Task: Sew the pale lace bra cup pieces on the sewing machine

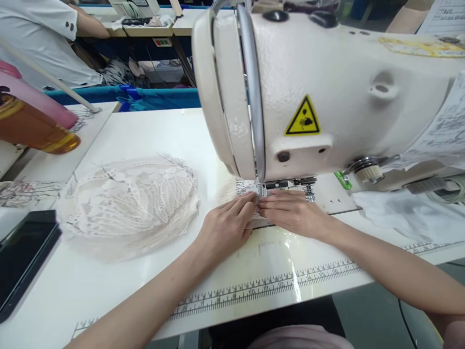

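A white sewing machine [327, 87] stands over the table, its needle area just beyond my fingertips. White lace fabric [242, 186] lies under the presser foot, mostly covered by my hands. My left hand [230, 218] is closed, thumb and fingers pinching the near edge of the lace. Flat beside it, my right hand [294, 212] has its fingers stretched out, with the fingertips resting on the lace close to the needle. A loose pile of white lace pieces [134, 203] with stray threads sits to the left of my left hand.
A black phone [27, 257] lies at the left edge, below an amber bottle [39, 126] and a pink bottle [43, 97]. White cloth [407, 213] rests at the right. A printed ruler [254, 291] runs along the front edge. Another person's sleeve [43, 39] shows behind.
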Demonstrator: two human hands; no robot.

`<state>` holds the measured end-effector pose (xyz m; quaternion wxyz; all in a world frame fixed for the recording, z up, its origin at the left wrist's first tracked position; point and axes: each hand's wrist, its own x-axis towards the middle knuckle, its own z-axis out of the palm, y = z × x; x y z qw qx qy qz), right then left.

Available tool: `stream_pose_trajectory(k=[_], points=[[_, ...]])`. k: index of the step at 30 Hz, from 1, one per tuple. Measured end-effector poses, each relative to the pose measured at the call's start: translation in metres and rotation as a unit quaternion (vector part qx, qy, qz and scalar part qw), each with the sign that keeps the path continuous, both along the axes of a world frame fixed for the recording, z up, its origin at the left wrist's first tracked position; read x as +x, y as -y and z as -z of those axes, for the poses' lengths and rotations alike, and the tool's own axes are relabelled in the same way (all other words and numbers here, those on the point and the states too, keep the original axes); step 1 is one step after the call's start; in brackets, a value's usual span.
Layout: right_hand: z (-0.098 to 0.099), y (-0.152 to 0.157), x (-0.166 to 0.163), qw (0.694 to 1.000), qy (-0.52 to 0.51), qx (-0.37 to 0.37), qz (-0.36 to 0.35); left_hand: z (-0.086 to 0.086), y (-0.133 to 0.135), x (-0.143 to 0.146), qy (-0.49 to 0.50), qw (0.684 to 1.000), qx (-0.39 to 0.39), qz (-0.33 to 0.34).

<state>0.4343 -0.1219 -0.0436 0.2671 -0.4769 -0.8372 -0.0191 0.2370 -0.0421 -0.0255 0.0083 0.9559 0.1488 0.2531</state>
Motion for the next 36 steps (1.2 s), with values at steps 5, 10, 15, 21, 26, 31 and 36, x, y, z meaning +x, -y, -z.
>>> stream_pose_trajectory(k=[5, 10, 15, 21, 26, 31, 36], points=[[0.000, -0.004, 0.002, 1.000, -0.003, 0.013, -0.004, 0.000, 0.000, 0.001, -0.011, 1.000, 0.004, -0.009], [0.001, -0.007, 0.004, 1.000, -0.016, 0.024, -0.004, 0.001, 0.000, 0.002, -0.020, 1.000, 0.009, -0.018], [0.001, -0.006, 0.008, 1.000, -0.018, 0.008, 0.002, 0.002, 0.001, 0.002, -0.024, 0.999, 0.020, -0.024], [0.002, -0.005, 0.011, 1.000, -0.017, 0.002, 0.012, 0.003, 0.001, 0.003, -0.031, 0.999, 0.019, -0.028], [0.003, -0.003, 0.015, 0.998, 0.017, 0.012, 0.054, 0.005, 0.001, 0.003, -0.044, 0.998, 0.033, -0.011], [-0.005, 0.001, 0.017, 0.996, 0.005, -0.031, 0.081, 0.005, 0.001, 0.003, -0.055, 0.997, 0.047, 0.004], [-0.005, -0.001, 0.018, 0.993, -0.028, -0.053, 0.104, 0.006, 0.000, 0.004, -0.075, 0.995, 0.059, 0.011]])
